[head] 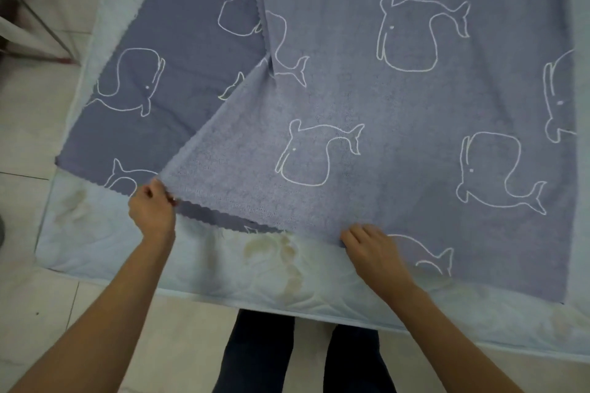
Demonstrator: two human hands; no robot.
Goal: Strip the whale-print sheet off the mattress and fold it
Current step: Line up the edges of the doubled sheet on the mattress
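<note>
Left hand (152, 209) and right hand (372, 249) pinch the sheet (367, 99) (atop mattress (223, 265)).

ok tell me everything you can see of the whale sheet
The whale-print sheet is blue-grey fabric with white outline whales and a wavy-cut edge. It lies spread on the pale mattress, partly folded: a paler, terry-looking layer lies over a darker, smoother one that shows at the left. The left hand pinches the upper layer's near corner, and the right hand grips the near edge further right.
</note>
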